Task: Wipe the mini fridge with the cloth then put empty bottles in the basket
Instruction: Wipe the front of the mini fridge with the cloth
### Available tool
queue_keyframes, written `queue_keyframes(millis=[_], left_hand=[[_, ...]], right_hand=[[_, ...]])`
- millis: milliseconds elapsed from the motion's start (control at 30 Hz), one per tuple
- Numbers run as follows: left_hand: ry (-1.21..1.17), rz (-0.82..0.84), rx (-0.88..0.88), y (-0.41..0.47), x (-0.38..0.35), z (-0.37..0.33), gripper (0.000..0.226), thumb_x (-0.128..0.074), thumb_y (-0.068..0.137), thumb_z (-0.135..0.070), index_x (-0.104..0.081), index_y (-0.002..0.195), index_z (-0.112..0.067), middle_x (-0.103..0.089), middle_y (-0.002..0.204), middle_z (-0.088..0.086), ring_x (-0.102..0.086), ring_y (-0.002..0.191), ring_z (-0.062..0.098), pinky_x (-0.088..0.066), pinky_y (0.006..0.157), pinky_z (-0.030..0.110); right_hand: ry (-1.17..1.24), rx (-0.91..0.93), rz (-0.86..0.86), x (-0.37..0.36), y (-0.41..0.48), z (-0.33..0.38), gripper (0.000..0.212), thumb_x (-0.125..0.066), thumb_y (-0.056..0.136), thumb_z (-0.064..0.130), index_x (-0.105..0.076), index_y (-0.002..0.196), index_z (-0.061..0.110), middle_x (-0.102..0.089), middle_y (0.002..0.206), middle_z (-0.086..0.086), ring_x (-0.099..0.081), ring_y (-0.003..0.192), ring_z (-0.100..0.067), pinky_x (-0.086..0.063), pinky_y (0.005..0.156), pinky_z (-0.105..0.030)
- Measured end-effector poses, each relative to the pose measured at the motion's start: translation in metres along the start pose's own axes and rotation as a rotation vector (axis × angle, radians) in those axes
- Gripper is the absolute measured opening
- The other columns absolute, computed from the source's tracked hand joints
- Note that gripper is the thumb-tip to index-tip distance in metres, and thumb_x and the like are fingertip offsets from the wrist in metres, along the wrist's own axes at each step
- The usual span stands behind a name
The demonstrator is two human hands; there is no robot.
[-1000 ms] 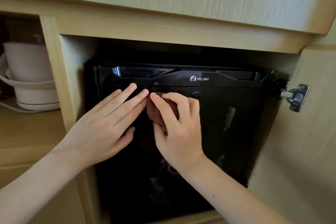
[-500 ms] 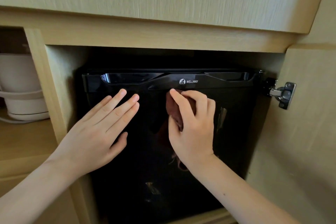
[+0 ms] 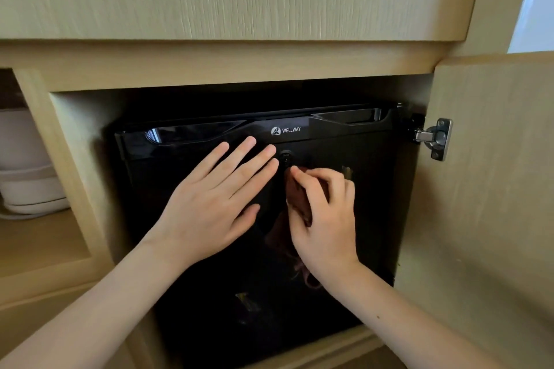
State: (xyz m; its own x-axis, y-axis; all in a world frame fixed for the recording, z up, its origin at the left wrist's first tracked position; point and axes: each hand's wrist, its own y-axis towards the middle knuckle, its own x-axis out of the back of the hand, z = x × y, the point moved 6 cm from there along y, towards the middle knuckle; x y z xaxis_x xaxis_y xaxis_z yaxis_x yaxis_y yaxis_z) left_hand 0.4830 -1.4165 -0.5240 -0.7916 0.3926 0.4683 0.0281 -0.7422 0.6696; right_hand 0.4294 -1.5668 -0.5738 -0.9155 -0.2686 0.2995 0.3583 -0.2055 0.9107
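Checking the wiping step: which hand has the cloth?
The right hand grips the brown cloth; the left hand rests flat on the mini fridge door, holding nothing.

Both bare forearms reach forward. The left hand [image 3: 215,207] lies flat, fingers straight and slightly spread. Just beside it, the right hand [image 3: 325,219] curls its fingers round a cloth [image 3: 299,202]

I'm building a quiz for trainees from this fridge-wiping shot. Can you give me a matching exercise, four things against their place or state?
Things:
1. left hand
2. right hand
3. cloth
4. hinge

States:
a. silver metal, on the open cupboard door at right
b. fingers straight, flat on the mini fridge
c. reddish brown, bunched against the fridge front
d. fingers curled round the cloth

Pairs: 1-b, 2-d, 3-c, 4-a
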Motion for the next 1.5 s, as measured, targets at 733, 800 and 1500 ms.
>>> queue_keyframes(millis=[733, 800, 1500], left_hand=[[0.178, -0.084, -0.028, 0.000, -0.025, 0.004, 0.067, -0.042, 0.097, -0.042, -0.028, 0.156, -0.011, -0.022, 0.165, 0.005, -0.019, 0.152, 0.030, -0.014, 0.123, 0.049], [0.172, -0.088, -0.028, 0.001, -0.025, 0.004, 0.067, -0.041, 0.097, -0.042, -0.028, 0.156, -0.011, -0.022, 0.165, 0.006, -0.020, 0.151, 0.030, -0.014, 0.123, 0.050], [0.168, -0.063, -0.015, 0.001, -0.025, 0.002, 0.067, -0.042, 0.098, -0.040, -0.027, 0.156, -0.011, -0.022, 0.165, 0.006, -0.018, 0.152, 0.029, -0.012, 0.123, 0.050]], right_hand=[[0.278, -0.190, -0.171, 0.052, 0.038, -0.074, 0.037, -0.075, 0.084, 0.002, -0.067, 0.118, 0.012, -0.054, 0.114, -0.001, -0.054, 0.110, -0.008, -0.044, 0.096, -0.020], [0.252, -0.097, -0.084, 0.042, 0.025, -0.066, 0.037, -0.075, 0.085, 0.003, -0.067, 0.120, 0.013, -0.053, 0.116, 0.001, -0.055, 0.111, -0.018, -0.049, 0.095, -0.035], [0.253, -0.373, -0.291, 0.066, 0.042, -0.092, 0.033, -0.073, 0.085, 0.001, -0.070, 0.116, 0.012, -0.059, 0.112, -0.007, -0.051, 0.102, 0.014, -0.035, 0.091, -0.002]])
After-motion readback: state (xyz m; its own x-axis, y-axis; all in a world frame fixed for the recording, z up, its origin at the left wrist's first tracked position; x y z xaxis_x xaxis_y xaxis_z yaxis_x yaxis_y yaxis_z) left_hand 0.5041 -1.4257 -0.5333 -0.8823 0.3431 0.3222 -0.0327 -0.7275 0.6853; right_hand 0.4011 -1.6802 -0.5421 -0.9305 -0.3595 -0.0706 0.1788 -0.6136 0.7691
